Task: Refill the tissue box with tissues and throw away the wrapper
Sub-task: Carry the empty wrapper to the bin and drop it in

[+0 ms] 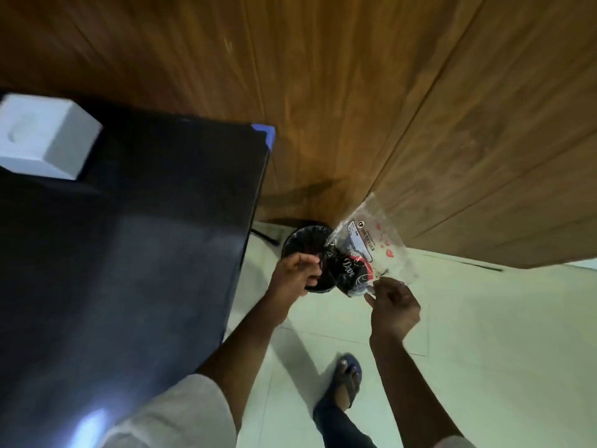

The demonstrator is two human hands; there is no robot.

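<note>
A clear plastic tissue wrapper [371, 244] with dark and red print hangs over the floor, pinched at its lower edge by my right hand [392, 307]. Just left of it a small round black bin [303, 240] with a dark liner stands on the floor beside the table. My left hand [295, 273] hovers over the bin's near rim, fingers loosely curled, holding nothing that I can see. The white tissue box [48, 135] sits on the black table [129, 253] at the far left.
A wooden panelled wall [387, 108] rises behind the bin. The floor is pale tile [484, 350]. My foot in a blue sandal [347, 379] stands below the hands. The table's corner carries blue tape [266, 132].
</note>
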